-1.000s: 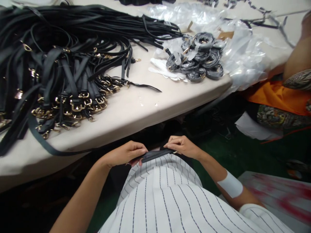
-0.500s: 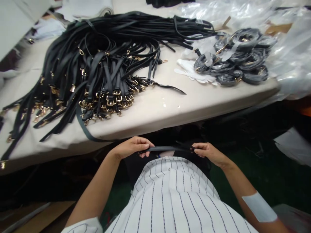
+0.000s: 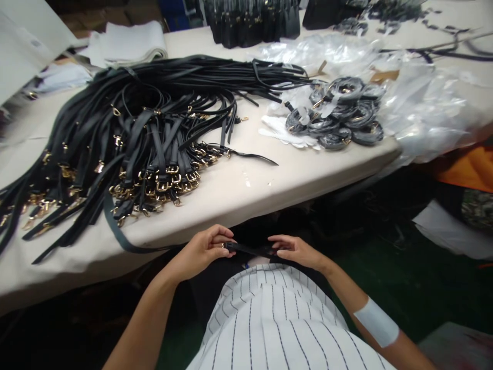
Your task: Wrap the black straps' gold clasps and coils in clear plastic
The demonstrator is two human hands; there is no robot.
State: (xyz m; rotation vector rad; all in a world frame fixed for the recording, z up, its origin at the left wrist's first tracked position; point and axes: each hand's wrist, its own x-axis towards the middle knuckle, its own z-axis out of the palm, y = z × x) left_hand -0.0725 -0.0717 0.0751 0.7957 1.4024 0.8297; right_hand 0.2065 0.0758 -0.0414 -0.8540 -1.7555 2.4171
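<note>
Between my hands, just beyond the table's front edge, a black strap (image 3: 246, 249) stretches over my lap. My left hand (image 3: 210, 247) is closed on its left end, where a small gold buckle shows at the fingertips. At the right end, my right hand (image 3: 296, 250) has its thumb and fingers around the strap, dark against the dark background. A large heap of black straps (image 3: 154, 128) with gold buckles and clasps covers the left of the table. One strap trails from the heap over the edge toward my left hand.
Coiled straps in clear wrap (image 3: 341, 113) lie on the table (image 3: 246, 195) at the right, beside a white glove (image 3: 287, 132). Clear plastic bags (image 3: 423, 108) spread farther right. Black bags (image 3: 252, 23) and folded white cloth (image 3: 134, 43) stand at the back.
My hands have come closer together, and the strap between them has turned, with a buckle now showing at my left fingertips. My right fingers have loosened somewhat. The view has shifted, showing more of the table's back.
</note>
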